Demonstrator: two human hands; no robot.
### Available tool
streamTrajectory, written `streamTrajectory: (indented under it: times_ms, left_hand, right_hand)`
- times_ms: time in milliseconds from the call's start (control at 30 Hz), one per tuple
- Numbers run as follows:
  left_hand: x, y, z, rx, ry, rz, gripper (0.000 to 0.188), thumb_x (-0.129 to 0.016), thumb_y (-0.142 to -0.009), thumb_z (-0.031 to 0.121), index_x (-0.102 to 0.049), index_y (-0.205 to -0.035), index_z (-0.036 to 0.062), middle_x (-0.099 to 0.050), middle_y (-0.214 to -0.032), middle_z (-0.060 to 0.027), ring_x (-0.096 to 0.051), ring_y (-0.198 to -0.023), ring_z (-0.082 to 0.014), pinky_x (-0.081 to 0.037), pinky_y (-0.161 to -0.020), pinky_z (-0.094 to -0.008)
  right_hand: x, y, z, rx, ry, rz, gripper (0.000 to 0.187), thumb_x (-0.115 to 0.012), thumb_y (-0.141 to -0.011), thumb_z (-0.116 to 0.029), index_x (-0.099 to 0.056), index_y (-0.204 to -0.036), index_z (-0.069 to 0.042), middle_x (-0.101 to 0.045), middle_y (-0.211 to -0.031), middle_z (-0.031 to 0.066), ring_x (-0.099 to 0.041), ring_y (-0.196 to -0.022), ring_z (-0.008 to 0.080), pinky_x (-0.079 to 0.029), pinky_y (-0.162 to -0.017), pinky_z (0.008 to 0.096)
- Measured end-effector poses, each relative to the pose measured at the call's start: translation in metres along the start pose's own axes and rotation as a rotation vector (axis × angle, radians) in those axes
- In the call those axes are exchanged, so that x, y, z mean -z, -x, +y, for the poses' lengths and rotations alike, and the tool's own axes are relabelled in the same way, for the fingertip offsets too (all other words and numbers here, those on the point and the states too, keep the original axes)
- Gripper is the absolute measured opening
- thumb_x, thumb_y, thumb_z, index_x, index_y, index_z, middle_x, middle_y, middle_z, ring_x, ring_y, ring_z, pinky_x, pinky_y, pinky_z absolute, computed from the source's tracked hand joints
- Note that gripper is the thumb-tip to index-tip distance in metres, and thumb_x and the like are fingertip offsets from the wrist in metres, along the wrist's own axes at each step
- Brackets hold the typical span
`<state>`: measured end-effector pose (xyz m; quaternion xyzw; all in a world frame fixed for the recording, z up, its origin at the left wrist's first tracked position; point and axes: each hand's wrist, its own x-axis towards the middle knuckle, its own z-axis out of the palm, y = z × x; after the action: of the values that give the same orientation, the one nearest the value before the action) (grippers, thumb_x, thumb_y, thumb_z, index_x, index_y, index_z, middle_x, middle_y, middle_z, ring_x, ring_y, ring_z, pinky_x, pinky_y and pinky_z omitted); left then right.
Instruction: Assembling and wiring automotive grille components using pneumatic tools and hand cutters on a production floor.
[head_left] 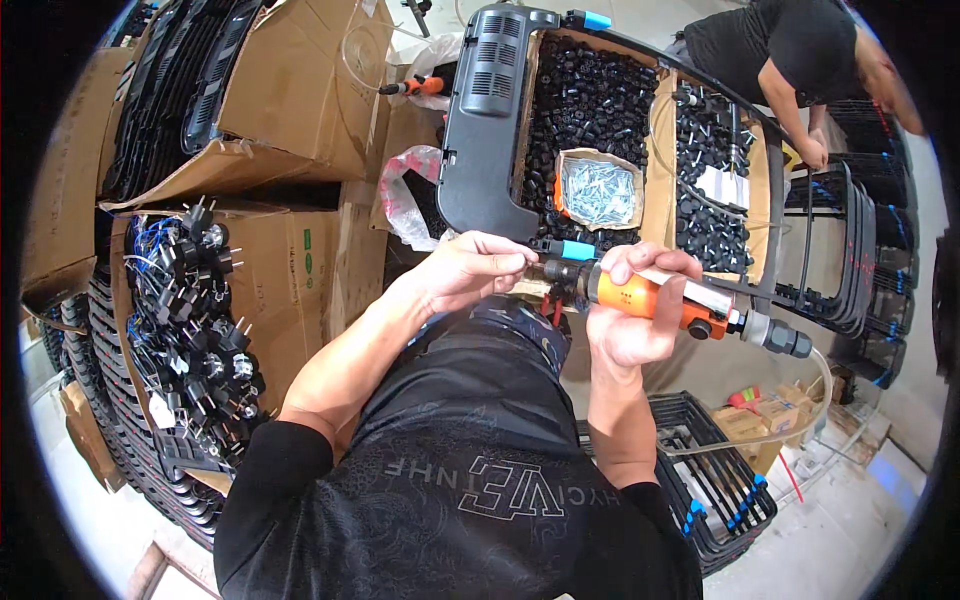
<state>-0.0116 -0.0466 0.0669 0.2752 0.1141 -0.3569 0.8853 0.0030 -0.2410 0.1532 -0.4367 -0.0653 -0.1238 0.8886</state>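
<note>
My right hand [632, 338] is wrapped round an orange air screwdriver [640, 298], held nearly level, its nose pointing left. A clear hose [824, 385] runs from its rear end. At the nose, my left hand [465, 272] is closed in a pinch; whatever its fingertips hold is too small to make out. Just beyond both hands lies a black plastic frame [478, 185] with blue clips [578, 250]. Inside its outline are many small black knobs [590, 90] and an opened carton of silver screws [600, 192].
Black plugs with cords [715, 215] fill the compartment at the right. Cartons [290, 90] and a heap of plugs [195, 320] stand at the left. Black frames [700, 470] are stacked at lower right. A co-worker in black [790, 50] is at the far right. Another orange tool [415, 86] lies behind.
</note>
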Motion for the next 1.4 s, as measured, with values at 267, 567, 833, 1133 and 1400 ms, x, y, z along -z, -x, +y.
streamTrajectory:
  times_ms: [267, 567, 833, 1133, 1400]
  left_hand:
    - [0.0, -0.004, -0.007, 0.103, 0.263, 0.002, 0.026, -0.065, -0.094, 0.019, -0.065, -0.108, -0.0026, -0.061, -0.081, -0.0021, -0.053, -0.072, -0.011, -0.045, -0.066, -0.0238]
    - [0.006, 0.02, 0.004, -0.069, 0.023, 0.278, 0.032, -0.058, -0.098, 0.024, -0.062, -0.112, -0.0048, -0.063, -0.088, -0.0058, -0.056, -0.076, -0.0132, -0.047, -0.069, -0.0257]
    - [0.036, 0.051, 0.031, -0.286, 0.066, 0.603, 0.031, -0.051, -0.101, 0.016, -0.053, -0.121, -0.0072, -0.064, -0.094, -0.0131, -0.059, -0.076, -0.0171, -0.053, -0.071, -0.0297]
    - [0.079, 0.058, 0.011, -0.291, 0.111, 0.501, 0.026, -0.053, -0.101, 0.021, -0.06, -0.108, -0.0025, -0.064, -0.083, -0.0059, -0.056, -0.067, -0.0109, -0.047, -0.059, -0.0241]
    - [0.07, 0.046, 0.014, -0.324, 0.07, 0.557, 0.024, -0.057, -0.099, 0.027, -0.062, -0.099, 0.0025, -0.06, -0.074, -0.0019, -0.051, -0.06, -0.0093, -0.04, -0.053, -0.0223]
  right_hand:
    - [0.001, 0.001, 0.008, 0.063, 0.026, -0.026, 0.03, -0.055, -0.097, -0.034, -0.053, -0.105, -0.006, -0.061, -0.092, 0.0134, -0.057, -0.075, 0.0213, -0.045, -0.069, 0.0373]
    - [0.011, -0.004, 0.032, 0.203, 0.147, -0.069, 0.021, -0.054, -0.096, -0.023, -0.052, -0.104, -0.003, -0.062, -0.089, 0.0163, -0.057, -0.073, 0.0219, -0.048, -0.067, 0.0356]
    - [0.04, 0.008, 0.081, 0.042, 0.373, -0.087, 0.02, -0.06, -0.088, 0.0, -0.051, -0.106, -0.002, -0.064, -0.092, 0.0182, -0.058, -0.073, 0.0193, -0.052, -0.07, 0.0333]
    - [0.053, 0.009, 0.11, 0.033, 0.596, -0.236, 0.022, -0.062, -0.086, 0.002, -0.051, -0.104, -0.002, -0.064, -0.091, 0.0157, -0.058, -0.072, 0.017, -0.051, -0.07, 0.0316]
    - [0.049, 0.007, 0.117, -0.009, 0.501, -0.218, 0.022, -0.063, -0.086, 0.001, -0.049, -0.102, -0.003, -0.062, -0.086, 0.0152, -0.057, -0.07, 0.0166, -0.05, -0.068, 0.0306]
